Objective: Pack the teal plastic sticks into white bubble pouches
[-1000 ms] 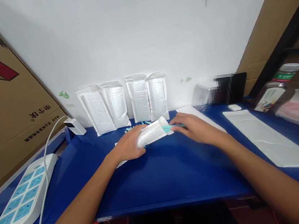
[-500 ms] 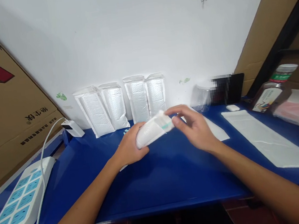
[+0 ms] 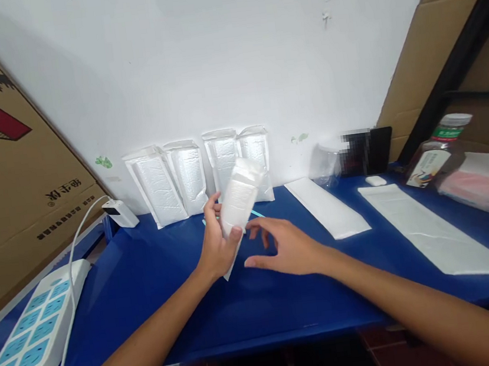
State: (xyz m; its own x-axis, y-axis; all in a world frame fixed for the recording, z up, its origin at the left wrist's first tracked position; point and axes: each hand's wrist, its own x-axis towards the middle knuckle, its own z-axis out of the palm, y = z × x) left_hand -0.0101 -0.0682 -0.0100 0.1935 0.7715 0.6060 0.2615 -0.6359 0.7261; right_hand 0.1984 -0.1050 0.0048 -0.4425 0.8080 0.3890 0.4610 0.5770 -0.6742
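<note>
A white padded mailer, filled out and folded over at its top, stands tilted in my left hand, whose fingers and thumb close around its lower part. My right hand is just right of the mailer's lower end, fingers curved and apart from the thumb, with nothing held. Several similar padded mailers lean upright against the wall behind. A light blue strip lies on the blue table, partly hidden by the held mailer.
Two flat white mailers lie at the right. Beyond them are a bottle, a clear plastic cup, a dark tablet-like panel and a pink-filled bag. A power strip, cable and white charger occupy the left.
The mailer has swung from lying slanted to more upright, and its top is folded over. My right hand has come off its end and moved down and left.
</note>
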